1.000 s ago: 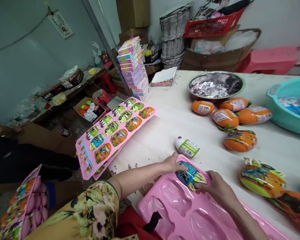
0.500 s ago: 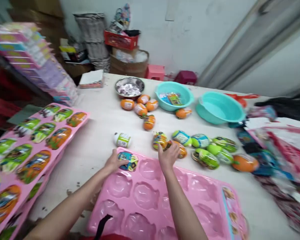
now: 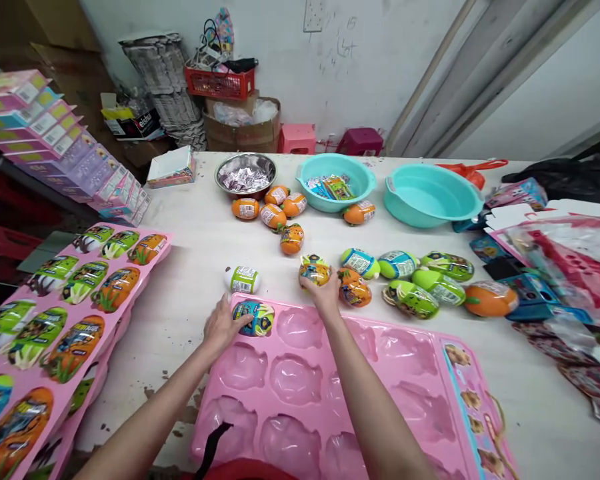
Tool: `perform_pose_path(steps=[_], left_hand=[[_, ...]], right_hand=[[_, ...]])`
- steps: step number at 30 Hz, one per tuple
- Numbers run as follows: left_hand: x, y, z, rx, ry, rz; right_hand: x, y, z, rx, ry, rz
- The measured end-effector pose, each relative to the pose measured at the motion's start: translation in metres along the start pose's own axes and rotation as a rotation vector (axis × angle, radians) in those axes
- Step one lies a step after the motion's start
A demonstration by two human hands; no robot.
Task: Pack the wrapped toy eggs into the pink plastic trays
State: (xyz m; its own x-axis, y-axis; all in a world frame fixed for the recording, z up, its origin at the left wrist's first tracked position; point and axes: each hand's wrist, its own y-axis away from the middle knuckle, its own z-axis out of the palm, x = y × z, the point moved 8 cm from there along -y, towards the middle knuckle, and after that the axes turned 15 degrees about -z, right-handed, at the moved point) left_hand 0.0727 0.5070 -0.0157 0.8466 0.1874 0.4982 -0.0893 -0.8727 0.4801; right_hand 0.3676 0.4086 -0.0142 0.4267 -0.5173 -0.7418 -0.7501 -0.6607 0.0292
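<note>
A pink plastic tray (image 3: 333, 373) with moulded hollows lies in front of me. My left hand (image 3: 223, 327) grips its far left corner, with the thumb over a blue-and-green toy egg (image 3: 254, 317) seated in the corner hollow. Just beyond the tray's far edge, my right hand (image 3: 324, 292) closes around a yellow-orange toy egg (image 3: 314, 268), thumb on its left and fingers on its right. An orange toy egg (image 3: 355, 288) lies right beside those fingers. A white-and-green toy egg (image 3: 244, 279) rests beyond my left hand. The tray's other visible hollows hold nothing.
Filled pink trays (image 3: 130, 293) are stacked at left. Several green eggs (image 3: 411, 298) lie at right, several orange eggs (image 3: 273, 217) farther back. Behind stand a metal bowl (image 3: 267, 190) and turquoise basins (image 3: 367, 200) (image 3: 430, 217). Stacked boxes (image 3: 70, 153) and plastic packaging (image 3: 575, 267) flank the table.
My right hand has moved slightly left, from between the two orange eggs onto the yellow-orange one, and closed on it. My left hand stays at the tray corner. The view has shifted slightly.
</note>
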Motion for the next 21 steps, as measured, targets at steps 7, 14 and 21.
perform_pose_path(steps=[7, 14, 21], left_hand=[[0.11, 0.052, 0.063, -0.31, 0.034, 0.347], [0.136, 0.076, 0.11, -0.502, -0.373, 0.979], [0.123, 0.053, 0.131, -0.631, -0.694, 0.823]], right_hand=[[-0.004, 0.144, 0.01, 0.065, -0.565, -0.191], [0.043, 0.097, -0.054, -0.118, -0.21, -0.372], [0.029, 0.044, -0.003, -0.741, 0.283, -0.443]])
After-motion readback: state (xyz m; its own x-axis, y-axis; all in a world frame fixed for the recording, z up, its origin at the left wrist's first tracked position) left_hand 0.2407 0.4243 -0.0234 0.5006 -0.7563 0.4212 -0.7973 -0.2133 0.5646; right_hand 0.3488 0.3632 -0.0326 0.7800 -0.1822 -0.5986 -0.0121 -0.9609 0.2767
